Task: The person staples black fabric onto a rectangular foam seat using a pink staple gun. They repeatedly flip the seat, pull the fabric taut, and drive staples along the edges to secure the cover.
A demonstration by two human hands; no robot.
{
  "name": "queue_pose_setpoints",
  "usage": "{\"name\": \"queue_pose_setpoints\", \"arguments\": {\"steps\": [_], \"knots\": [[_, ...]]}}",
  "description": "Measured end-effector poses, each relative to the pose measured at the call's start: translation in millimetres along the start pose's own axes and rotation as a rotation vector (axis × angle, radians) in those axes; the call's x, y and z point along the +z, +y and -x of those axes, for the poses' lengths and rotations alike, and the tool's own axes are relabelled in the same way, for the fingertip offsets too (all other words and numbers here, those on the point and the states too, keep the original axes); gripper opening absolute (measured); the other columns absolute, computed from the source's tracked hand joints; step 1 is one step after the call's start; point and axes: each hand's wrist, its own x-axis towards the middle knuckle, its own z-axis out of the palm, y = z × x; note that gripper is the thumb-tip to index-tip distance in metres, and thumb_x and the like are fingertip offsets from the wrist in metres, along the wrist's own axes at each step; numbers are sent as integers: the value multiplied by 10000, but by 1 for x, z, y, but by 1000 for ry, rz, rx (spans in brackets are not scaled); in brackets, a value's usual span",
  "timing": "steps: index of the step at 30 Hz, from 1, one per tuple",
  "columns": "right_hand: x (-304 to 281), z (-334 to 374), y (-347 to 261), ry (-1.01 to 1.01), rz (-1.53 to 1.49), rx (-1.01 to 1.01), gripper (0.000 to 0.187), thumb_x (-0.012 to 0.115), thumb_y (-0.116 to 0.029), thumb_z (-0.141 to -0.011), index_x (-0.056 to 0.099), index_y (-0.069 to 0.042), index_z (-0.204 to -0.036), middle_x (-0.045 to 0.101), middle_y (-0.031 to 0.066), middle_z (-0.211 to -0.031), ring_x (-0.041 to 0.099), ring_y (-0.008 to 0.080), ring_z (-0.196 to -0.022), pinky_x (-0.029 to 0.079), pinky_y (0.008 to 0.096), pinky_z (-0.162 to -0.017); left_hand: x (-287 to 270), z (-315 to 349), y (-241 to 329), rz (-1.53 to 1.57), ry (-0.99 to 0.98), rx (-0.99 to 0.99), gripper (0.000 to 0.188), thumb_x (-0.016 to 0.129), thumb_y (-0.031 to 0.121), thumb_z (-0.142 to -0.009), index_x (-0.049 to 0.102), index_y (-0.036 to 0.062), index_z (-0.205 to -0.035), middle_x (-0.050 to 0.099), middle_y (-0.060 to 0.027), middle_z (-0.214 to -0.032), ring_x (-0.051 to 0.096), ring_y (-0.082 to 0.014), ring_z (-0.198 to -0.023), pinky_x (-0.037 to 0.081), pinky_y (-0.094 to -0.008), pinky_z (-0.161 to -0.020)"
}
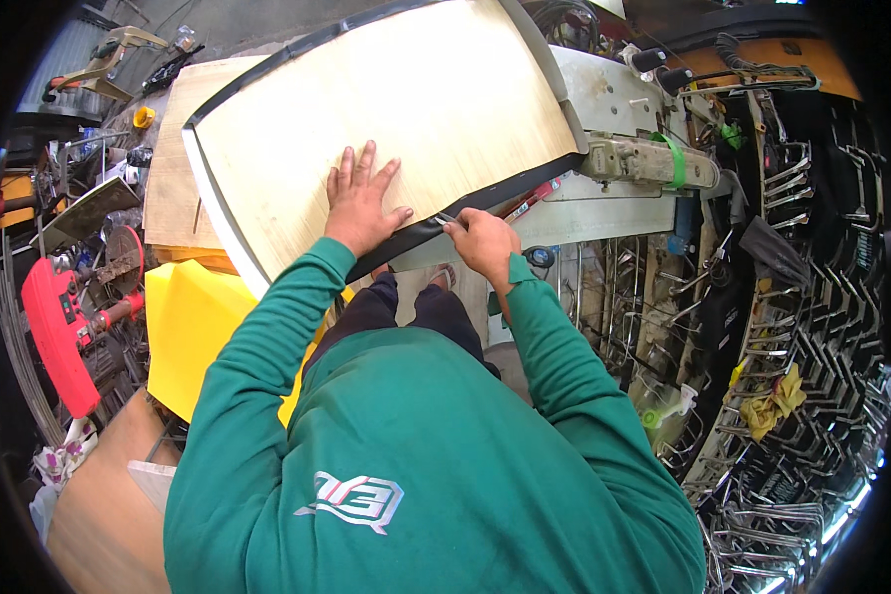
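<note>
A large light wood-coloured panel (416, 109) lies tilted in front of me, with black material (527, 178) folded along its near edge. My left hand (364, 206) rests flat on the panel near that edge, fingers spread and nothing held. Just to its right, my right hand (483, 243) is closed around a small silvery metal tool (445, 217). The tool's tip meets the black edging; its kind is mostly hidden by the fingers.
A pale work table (604, 220) supports the panel, with a beige machine arm (653, 162) banded in green on it. Yellow sheet material (193, 337) hangs at left, near a red machine (57, 332). Several metal hand tools (787, 188) line the right side. A brown board (104, 505) leans lower left.
</note>
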Motion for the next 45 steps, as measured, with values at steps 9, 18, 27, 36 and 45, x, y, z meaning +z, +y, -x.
{"name": "queue_pose_setpoints", "arguments": {"steps": [9, 18, 27, 36, 45], "knots": [[-20, -15, -4, -173, 30, 14, 416, 714, -467, -1031, 822, -85, -1157, 820, 179, -1035, 770, 405, -1052, 587, 504, -933, 10, 8, 6, 42, 83, 9, 874, 775, 594, -920, 486, 313, -1696, 195, -96, -1871, 94, -415, -1718, 75, -647, -1354], [-18, -16, -14, -137, 70, 48, 378, 691, -459, -1044, 804, -103, -1102, 814, 182, -1003, 779, 420, -983, 588, 536, -894, 10, 6, 7, 25, 33, 0, 866, 731, 606, -966, 432, 299, -1718, 135, -89, -1878, 27, -407, -1722, 24, -637, -1359], [78, 11, 1, 337, -119, 45, 263, 683, -374, -1099, 656, -114, -1129, 785, 183, -876, 745, 494, -840, 550, 597, -687, 12, 6, 7, 82, 55, 8, 895, 807, 527, -926, 445, 282, -1707, 173, -98, -1867, 57, -421, -1715, 52, -661, -1341], [90, 1, 42, 243, -630, -80, 326, 657, -409, -1121, 666, -84, -1109, 752, 218, -899, 723, 507, -887, 533, 582, -698, -3, 14, 24, 225, 128, 266, 443, 870, 418, -875, 791, 224, -1265, 659, -50, -1476, 489, -331, -1474, 290, -567, -1246], [49, 12, 41, 107, -371, -63, 405, 638, -483, -1098, 701, -84, -1130, 761, 239, -916, 721, 519, -924, 535, 619, -786, 12, 7, 71, -26, 71, 223, 189, 820, 306, -924, 761, 163, -1031, 668, -29, -1006, 641, -263, -1035, 461, -482, -956]]}}
